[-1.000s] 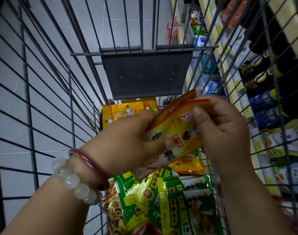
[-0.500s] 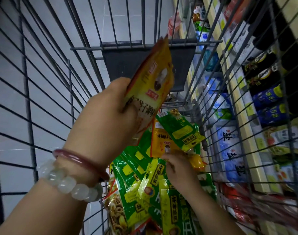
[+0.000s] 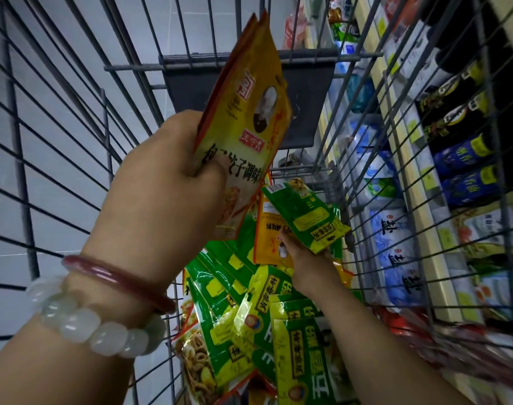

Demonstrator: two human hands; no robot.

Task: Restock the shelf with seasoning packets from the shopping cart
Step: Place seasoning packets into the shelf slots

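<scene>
My left hand (image 3: 167, 182) holds a small stack of yellow-orange seasoning packets (image 3: 246, 118) upright above the wire shopping cart (image 3: 59, 159). Lower down inside the cart, my right hand (image 3: 310, 264) grips a green packet (image 3: 307, 217) together with an orange packet (image 3: 271, 244), lifted off the heap. Several green and yellow packets (image 3: 243, 323) lie piled on the cart's bottom. The shelf (image 3: 419, 217) runs along the right, seen through the cart's wires.
A dark grey plastic flap (image 3: 305, 92) hangs at the cart's far end. The shelf holds white-and-blue bags (image 3: 395, 258) and dark bottles (image 3: 459, 124). Grey floor tiles show through the left cart wall.
My right hand let go of the yellow stack and dropped into the cart, taking a green and an orange packet. My left hand lifted the stack upright.
</scene>
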